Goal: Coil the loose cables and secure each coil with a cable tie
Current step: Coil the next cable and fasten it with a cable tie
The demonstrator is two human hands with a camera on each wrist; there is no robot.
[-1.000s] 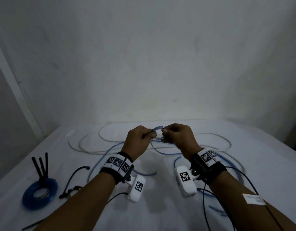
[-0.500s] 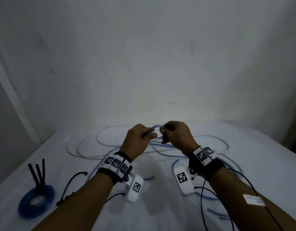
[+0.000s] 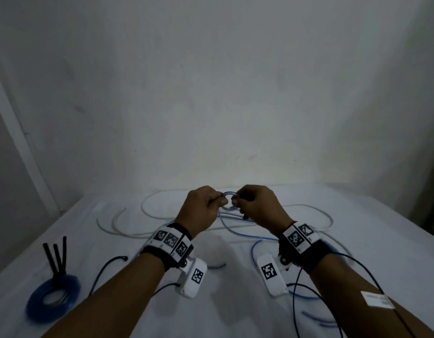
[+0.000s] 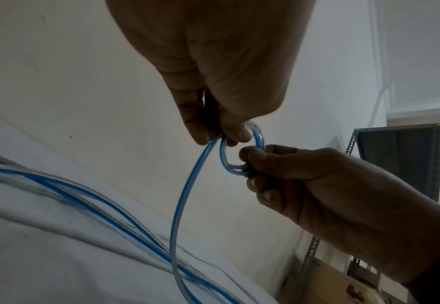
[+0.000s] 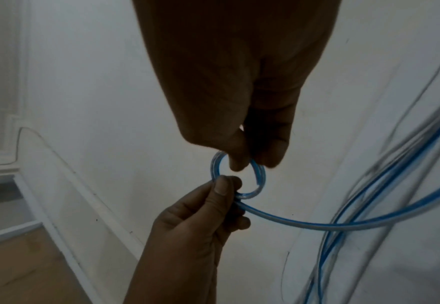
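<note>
While both hands were raised above the worktop (image 3: 357,240), the left hand (image 3: 201,211) pinched one side of a small loop of clear tubing with a blue stripe (image 3: 227,201) between thumb and forefinger, its other fingers curled. The right hand (image 3: 258,208) pinched the opposite side of the same loop, thumb against curled fingers. From the left pinch the blue-striped tubing's free length (image 4: 182,205) hung down in a curve to the white cloth-covered worktop, where more of it lay in loose strands. Beyond the hands a thin white cable (image 3: 308,208) sprawled in wide loops near the wall. At the near left edge lay a finished coil of blue tubing (image 3: 52,295), with three black cable ties (image 3: 56,257) standing up from its far side. A thin black cord (image 3: 103,272) lay just beside it.
</note>
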